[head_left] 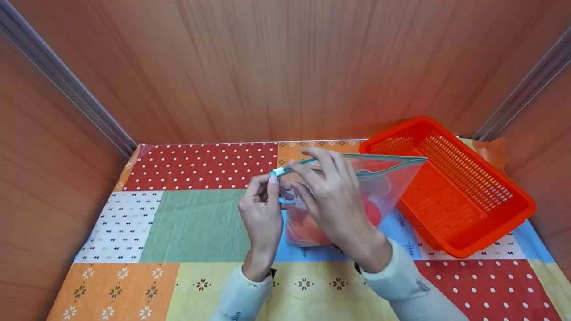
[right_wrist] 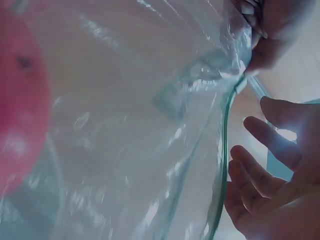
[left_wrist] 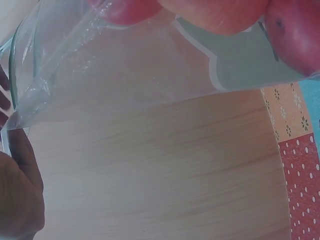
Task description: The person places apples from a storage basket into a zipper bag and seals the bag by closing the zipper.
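Observation:
A clear zip bag (head_left: 397,185) with a green closure strip (right_wrist: 223,150) stands upright in front of me, its mouth parted towards the right corner. Inside lie several red-orange fruits (left_wrist: 215,14) that look like apples. With thumb and fingers my left hand (head_left: 262,218) pinches the bag's left top corner, right at a white slider (head_left: 279,171). My right hand (head_left: 334,203) is over the front of the bag near that corner, its fingers spread and gently bent along the strip. In the right wrist view those fingers (right_wrist: 255,170) hold nothing.
An orange-red plastic basket (head_left: 464,196) stands tilted at the right, just behind the bag's right corner. A patchwork cloth (head_left: 200,227) covers the table. Wood-grain panels (head_left: 285,71) enclose the back and both sides.

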Available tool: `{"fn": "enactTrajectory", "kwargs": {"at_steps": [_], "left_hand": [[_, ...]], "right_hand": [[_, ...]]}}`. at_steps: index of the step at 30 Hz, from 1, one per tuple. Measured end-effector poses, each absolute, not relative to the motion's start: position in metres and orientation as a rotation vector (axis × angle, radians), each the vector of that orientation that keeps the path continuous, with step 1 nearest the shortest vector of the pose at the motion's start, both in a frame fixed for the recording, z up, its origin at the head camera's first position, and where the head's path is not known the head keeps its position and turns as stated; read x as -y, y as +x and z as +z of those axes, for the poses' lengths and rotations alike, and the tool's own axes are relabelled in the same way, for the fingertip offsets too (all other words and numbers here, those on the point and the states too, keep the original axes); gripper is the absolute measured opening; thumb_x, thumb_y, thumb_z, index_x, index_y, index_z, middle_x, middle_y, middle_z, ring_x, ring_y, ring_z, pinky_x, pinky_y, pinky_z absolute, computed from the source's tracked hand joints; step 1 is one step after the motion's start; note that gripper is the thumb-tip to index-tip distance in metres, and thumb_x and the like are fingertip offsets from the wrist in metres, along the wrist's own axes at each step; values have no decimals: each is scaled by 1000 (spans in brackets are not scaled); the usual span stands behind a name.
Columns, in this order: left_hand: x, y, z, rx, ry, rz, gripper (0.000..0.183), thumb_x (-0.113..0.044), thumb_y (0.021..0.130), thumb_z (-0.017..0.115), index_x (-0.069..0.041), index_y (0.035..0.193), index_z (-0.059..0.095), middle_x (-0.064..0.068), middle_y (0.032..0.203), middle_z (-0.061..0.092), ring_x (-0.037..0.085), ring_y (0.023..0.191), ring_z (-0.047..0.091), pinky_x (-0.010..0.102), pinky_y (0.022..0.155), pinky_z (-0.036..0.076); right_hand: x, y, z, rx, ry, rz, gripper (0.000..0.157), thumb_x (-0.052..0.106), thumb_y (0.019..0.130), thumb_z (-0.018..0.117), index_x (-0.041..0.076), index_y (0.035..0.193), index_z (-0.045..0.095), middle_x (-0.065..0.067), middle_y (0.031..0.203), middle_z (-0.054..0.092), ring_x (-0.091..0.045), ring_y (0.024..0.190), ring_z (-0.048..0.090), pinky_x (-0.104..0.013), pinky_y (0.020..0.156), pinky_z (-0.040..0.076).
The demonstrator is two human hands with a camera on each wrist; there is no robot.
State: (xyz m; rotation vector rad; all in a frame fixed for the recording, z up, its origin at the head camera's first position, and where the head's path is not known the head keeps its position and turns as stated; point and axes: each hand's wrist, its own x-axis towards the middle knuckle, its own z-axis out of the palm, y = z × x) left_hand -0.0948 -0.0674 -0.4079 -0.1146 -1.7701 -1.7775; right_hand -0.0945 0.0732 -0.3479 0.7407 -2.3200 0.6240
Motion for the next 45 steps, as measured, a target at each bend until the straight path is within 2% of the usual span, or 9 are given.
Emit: {"fn": "enactTrajectory", "kwargs": {"at_steps": [6, 13, 21, 45], "left_hand": [[65, -95, -408, 1773, -127, -1732, 11, -1, 105, 62, 6, 105, 71, 14, 86, 75, 17, 71, 72, 31, 56, 62], [65, -94, -408, 1759, -177, -1730, 9, 0, 104, 63, 5, 107, 70, 13, 89, 75, 25, 71, 73, 31, 59, 63], [63, -91, -410, 1761, -194, -1736, 11, -1, 104, 63, 4, 111, 70, 14, 93, 76, 23, 74, 75, 34, 61, 64], [63, -93, -411, 1740, -200, -1747, 11, -1, 105, 60, 5, 106, 70, 14, 88, 75, 20, 72, 73, 33, 59, 63]], "right_hand": [[-59, -106, -346, 2359, 764, 637, 36, 28, 92, 84, 11, 123, 80, -15, 137, 64, -32, 125, 58, -55, 107, 49], [-56, -111, -345, 2331, 753, 719, 24, 24, 91, 84, 11, 112, 83, -12, 131, 67, -30, 123, 59, -53, 106, 49], [-60, -114, -342, 2311, 775, 753, 16, 20, 93, 81, 12, 107, 83, -10, 130, 68, -30, 123, 58, -52, 106, 47], [-84, -116, -343, 2331, 678, 730, 21, 21, 94, 80, 13, 112, 83, -11, 126, 67, -30, 123, 55, -57, 110, 42]]}}
